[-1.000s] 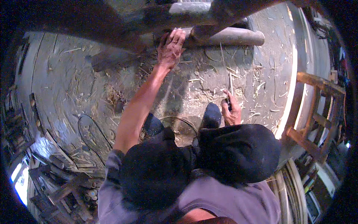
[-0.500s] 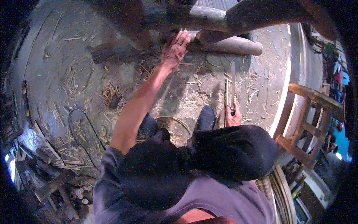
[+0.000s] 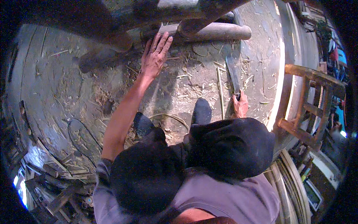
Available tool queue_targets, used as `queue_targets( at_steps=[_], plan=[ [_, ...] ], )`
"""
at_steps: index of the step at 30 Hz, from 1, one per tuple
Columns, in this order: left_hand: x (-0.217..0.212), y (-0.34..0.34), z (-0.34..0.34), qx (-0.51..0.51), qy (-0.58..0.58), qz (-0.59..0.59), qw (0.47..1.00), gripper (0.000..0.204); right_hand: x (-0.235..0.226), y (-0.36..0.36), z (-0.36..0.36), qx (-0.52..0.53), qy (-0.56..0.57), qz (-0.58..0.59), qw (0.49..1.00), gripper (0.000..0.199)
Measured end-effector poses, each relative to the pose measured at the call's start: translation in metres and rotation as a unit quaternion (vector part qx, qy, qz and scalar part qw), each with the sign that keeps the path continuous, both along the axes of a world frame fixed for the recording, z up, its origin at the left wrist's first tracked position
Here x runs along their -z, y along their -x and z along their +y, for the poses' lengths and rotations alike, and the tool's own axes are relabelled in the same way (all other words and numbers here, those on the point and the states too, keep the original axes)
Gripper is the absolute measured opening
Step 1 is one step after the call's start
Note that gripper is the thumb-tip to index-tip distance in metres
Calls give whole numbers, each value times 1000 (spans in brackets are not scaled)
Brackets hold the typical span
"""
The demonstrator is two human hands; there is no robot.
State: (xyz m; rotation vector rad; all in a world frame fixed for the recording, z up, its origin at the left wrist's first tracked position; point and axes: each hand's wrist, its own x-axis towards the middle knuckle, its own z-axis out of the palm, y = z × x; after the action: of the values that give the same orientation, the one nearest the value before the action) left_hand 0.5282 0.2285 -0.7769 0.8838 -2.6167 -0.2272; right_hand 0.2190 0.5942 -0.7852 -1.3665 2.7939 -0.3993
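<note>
My left hand (image 3: 154,56) is stretched out, fingers extended and slightly apart, with nothing in it. Its fingertips lie at the near side of a round wooden pole (image 3: 227,31), beside a pale, splintered patch; whether they press on the wood I cannot tell. Low on the right, my right hand (image 3: 240,105) is closed round the handle of a machete (image 3: 232,72). The broad dark blade points away from me and shows its flat side, above the floor. Left of the machete lies a long pale wooden strip (image 3: 221,93).
Thick posts and beams (image 3: 160,13) cross the far side. Shavings and splinters litter the floor (image 3: 182,84). A wooden frame (image 3: 304,108) stands at right, with bundled strips (image 3: 285,179) nearer me. Scrap wood (image 3: 63,194) is piled at lower left, near a dark loop (image 3: 80,134).
The view has shifted. My left hand has drawn back a little along the pole, its fingers spreading more. The machete has turned from edge-on to flat-side and moved away from the strip.
</note>
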Motion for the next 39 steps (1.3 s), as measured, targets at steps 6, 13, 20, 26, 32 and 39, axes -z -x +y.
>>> queue_targets(
  at_steps=[6, 13, 20, 26, 32, 39],
  plan=[
    [-8, -4, 19, 29, -47, 49, 997, 65, -20, -8, -7, 50, -83, -29, 995, 49],
    [-18, -1, 23, 2, -66, 109, 992, 65, -35, -31, -21, 17, 17, 4, 1000, 40],
    [-12, 21, 6, 44, 6, 1, 999, 68, -9, -64, -34, 9, 15, -137, 990, 17],
    [33, -4, 68, 17, -488, 285, 825, 48, -15, -76, -44, -27, 88, -174, 980, 14],
    [38, -22, 119, -43, -518, 291, 803, 33, -28, -82, -66, 6, 58, -378, 924, 28],
    [15, -32, 138, -30, -363, 115, 924, 23, -45, -84, -88, 23, 86, -462, 882, 29]
  ],
)
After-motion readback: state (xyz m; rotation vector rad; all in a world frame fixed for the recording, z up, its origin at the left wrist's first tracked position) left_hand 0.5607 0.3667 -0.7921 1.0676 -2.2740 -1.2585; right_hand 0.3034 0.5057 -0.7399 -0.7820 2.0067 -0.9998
